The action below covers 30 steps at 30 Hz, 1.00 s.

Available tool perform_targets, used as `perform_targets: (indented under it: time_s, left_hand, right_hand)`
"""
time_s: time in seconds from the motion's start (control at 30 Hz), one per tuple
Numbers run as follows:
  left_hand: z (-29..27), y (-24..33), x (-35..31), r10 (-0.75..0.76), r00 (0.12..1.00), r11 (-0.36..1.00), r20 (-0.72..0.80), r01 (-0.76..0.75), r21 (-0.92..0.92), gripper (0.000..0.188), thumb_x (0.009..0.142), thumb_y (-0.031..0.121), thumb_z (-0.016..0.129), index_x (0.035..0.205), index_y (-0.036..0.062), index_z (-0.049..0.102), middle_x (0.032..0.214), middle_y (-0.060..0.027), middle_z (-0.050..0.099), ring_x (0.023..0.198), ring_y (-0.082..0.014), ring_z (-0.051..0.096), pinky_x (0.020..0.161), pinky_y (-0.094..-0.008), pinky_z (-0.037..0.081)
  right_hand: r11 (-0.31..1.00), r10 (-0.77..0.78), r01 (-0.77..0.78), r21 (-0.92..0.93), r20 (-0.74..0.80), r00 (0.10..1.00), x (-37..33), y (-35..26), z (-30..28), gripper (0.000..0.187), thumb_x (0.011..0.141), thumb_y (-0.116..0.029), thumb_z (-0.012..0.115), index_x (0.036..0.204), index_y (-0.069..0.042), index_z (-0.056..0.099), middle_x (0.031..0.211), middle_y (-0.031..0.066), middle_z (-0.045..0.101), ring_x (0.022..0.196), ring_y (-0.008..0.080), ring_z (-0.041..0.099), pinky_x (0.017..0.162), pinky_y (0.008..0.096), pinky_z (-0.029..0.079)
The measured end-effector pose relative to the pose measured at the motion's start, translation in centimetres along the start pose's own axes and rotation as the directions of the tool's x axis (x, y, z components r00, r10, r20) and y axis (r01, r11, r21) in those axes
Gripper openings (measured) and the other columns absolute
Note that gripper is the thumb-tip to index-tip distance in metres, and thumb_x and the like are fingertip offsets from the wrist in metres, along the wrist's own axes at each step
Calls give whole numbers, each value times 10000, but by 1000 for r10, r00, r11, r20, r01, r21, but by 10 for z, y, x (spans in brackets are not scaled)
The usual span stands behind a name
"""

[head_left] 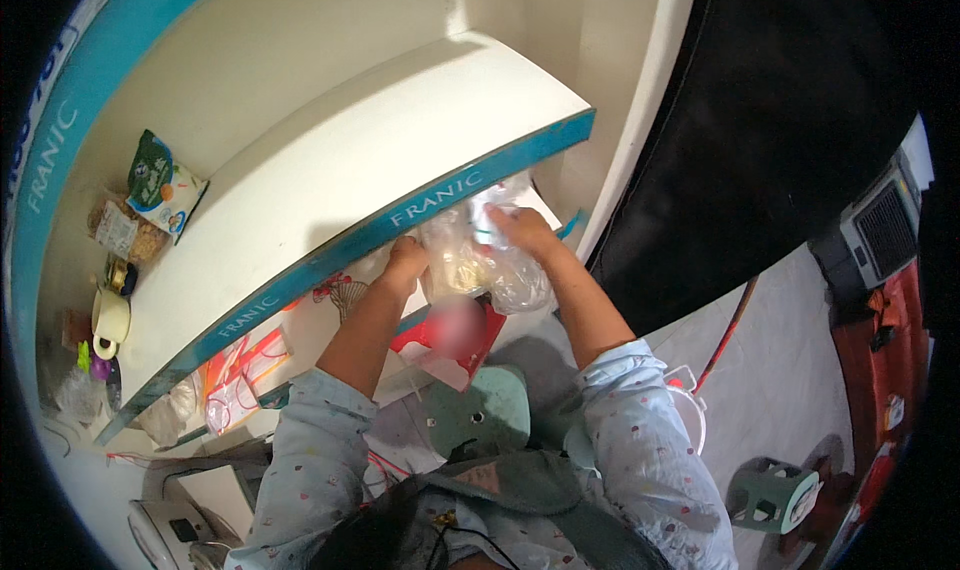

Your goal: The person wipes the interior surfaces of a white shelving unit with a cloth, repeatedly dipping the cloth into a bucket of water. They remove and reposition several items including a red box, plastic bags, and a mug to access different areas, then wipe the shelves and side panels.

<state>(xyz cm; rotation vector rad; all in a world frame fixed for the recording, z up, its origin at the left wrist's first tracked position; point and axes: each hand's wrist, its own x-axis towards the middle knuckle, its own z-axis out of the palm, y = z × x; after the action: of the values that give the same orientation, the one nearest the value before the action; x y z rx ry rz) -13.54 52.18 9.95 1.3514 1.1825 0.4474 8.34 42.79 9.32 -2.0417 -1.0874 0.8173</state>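
Under the front edge of a white shelf point(400, 120), both my hands are at a bunched clear plastic bag point(458, 260) with something pale yellow inside. My right hand point(525, 232) grips its upper right part, fingers bent around the crumpled plastic. On the other side, my left hand point(406, 262) is closed at the bag's left edge; its fingertips are partly hidden. Just below the bag is a red printed packet point(480, 345), partly blurred. The shelf's blue-green edge strip point(340, 260) runs right above my hands and hides part of the lower shelf.
On the shelf's left end stand a green-and-white packet point(165, 190), a bag of brown food point(128, 232) and a cream mug point(110, 320). Orange-and-white packages point(245, 375) lie lower left. A green stool point(480, 410) is below my hands, a second stool point(775, 497) at right.
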Motion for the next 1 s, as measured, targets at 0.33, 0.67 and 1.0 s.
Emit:
perform_targets:
  time_s: [0.33,0.67,1.0]
  left_hand:
    - [5,14,-12,155,898,913,412,29,-408,279,884,263,578,1010,15,606,864,-74,609,797,-189,608,632,-332,481]
    - [10,2,-39,199,856,913,478,15,-407,330,850,254,612,1093,35,566,985,-76,583,895,-202,575,714,-346,471]
    - [73,-88,-151,375,787,926,490,-292,-240,424,816,245,646,1175,55,526,1105,-77,557,993,-215,542,797,-360,460]
  right_hand:
    - [966,5,9,260,-53,999,-54,-51,24,892,724,-582,633,1218,131,429,1166,306,543,1108,367,547,933,375,429]
    - [807,-108,42,589,77,991,-72,-29,48,655,832,-361,643,1306,29,412,1151,164,576,1041,215,555,880,326,450]
    - [672,138,-94,734,0,990,-261,17,-2,447,871,-154,611,1237,23,426,1067,108,560,917,137,546,777,278,474]
